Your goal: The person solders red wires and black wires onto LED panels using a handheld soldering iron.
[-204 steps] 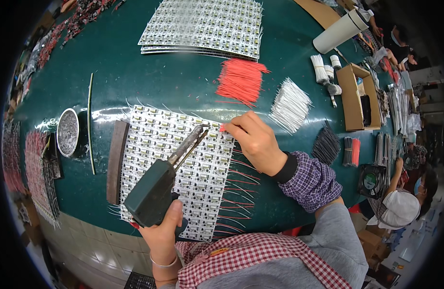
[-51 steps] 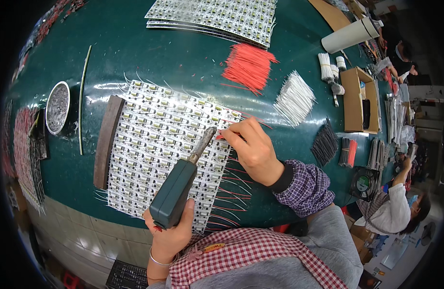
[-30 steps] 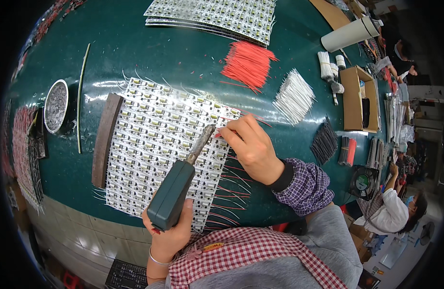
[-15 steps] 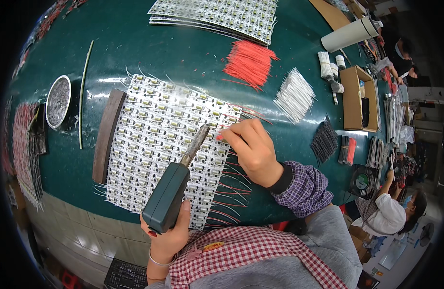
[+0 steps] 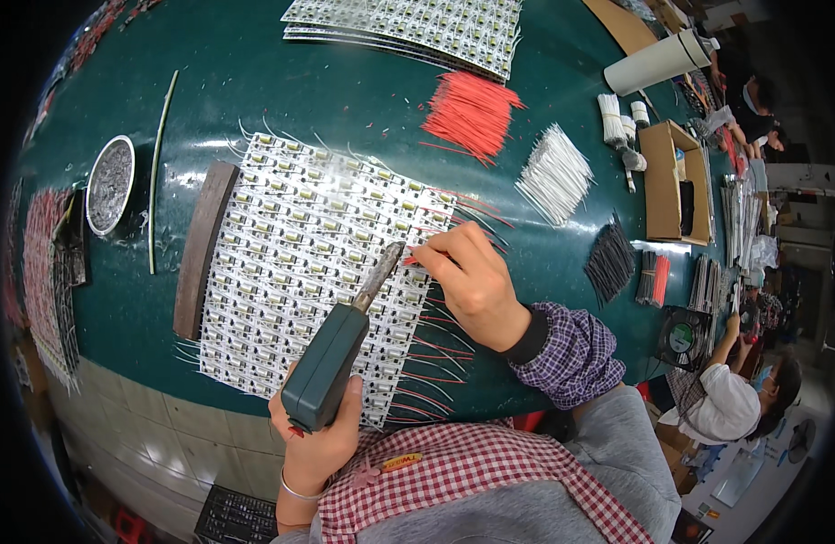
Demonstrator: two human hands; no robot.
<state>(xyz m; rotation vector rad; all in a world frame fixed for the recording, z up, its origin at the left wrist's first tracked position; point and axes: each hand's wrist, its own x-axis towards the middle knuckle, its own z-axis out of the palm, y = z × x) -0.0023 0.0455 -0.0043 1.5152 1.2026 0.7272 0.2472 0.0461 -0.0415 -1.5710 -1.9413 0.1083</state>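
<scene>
A sheet of small white circuit boards (image 5: 286,281) lies on the green table in front of me, with red and white wires sticking out along its right edge. My left hand (image 5: 322,446) is closed around the dark green handle of a soldering iron (image 5: 325,363). The iron's metal tip points up and right, close over the sheet's right-hand columns. Just right of that tip, my right hand (image 5: 479,288) pinches the end of a red wire (image 5: 410,261) against the boards. Whether the tip touches the wire or a pad, I cannot tell.
A dark bar (image 5: 204,254) lies along the sheet's left edge, with a round dish (image 5: 110,186) farther left. Beyond are red wires (image 5: 472,116), white wires (image 5: 556,175), black wires (image 5: 609,258) and more board sheets (image 5: 408,32). Rightward stand a cardboard box (image 5: 657,186) and a flask (image 5: 657,63).
The soldering iron and my left hand have moved slightly right, bringing the tip nearer my right fingers. My right hand has shifted a little, still pinching the red wire.
</scene>
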